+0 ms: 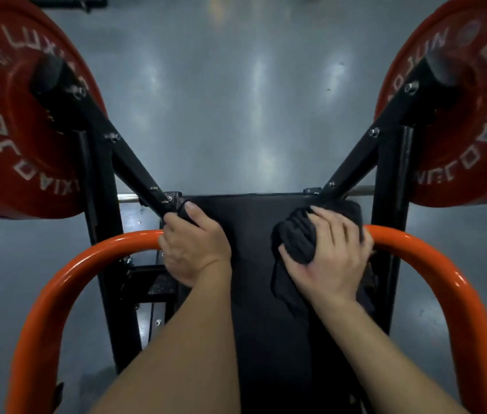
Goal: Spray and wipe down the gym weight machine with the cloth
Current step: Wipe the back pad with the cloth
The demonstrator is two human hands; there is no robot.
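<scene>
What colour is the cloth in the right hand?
The cloth is black, gripped by the right hand on the black pad; head view.

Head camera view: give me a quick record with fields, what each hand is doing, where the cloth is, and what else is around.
left hand: grips the upper left edge of the black pad
right hand: holds the cloth, dark and bunched, pressed on the pad's upper right
orange bar: curves out from both sides of the pad
weight plates: red, one at each side, on the frame arms
floor: grey, shiny
</scene>
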